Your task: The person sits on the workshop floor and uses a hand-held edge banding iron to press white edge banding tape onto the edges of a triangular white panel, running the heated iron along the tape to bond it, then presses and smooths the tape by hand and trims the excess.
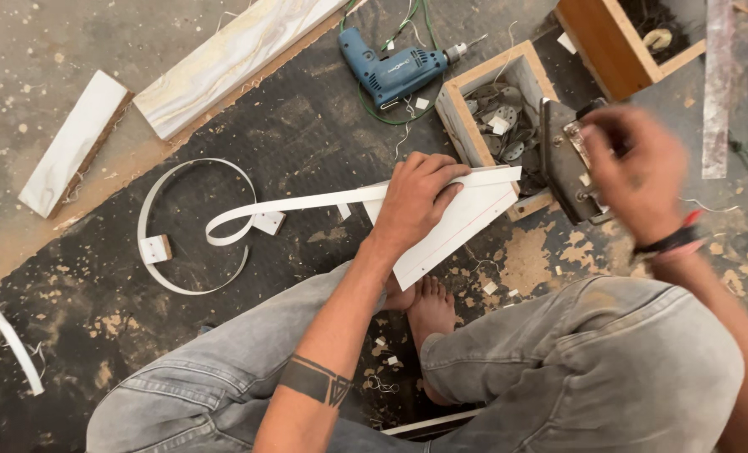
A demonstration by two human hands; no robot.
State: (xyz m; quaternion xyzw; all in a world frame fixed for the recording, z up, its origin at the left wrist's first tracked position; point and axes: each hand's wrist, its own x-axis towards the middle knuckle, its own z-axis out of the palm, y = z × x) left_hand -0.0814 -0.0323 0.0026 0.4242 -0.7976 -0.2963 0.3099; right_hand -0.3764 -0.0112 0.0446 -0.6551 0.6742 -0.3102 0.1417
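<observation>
Left hand [416,201] clamped on thin white laminate board [453,231], floppy white edge-band strip [307,203] pinned along edge; light, bendy stuff. Right hand [634,168] blurry, probably gripping dark metal tool [562,159].

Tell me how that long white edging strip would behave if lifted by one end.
The white strip would probably flop and spring: it already curls into a loop on the floor. It looks thin, so likely light for its length. The left hand pins its end against a white board, which suggests it would otherwise recoil.
</observation>
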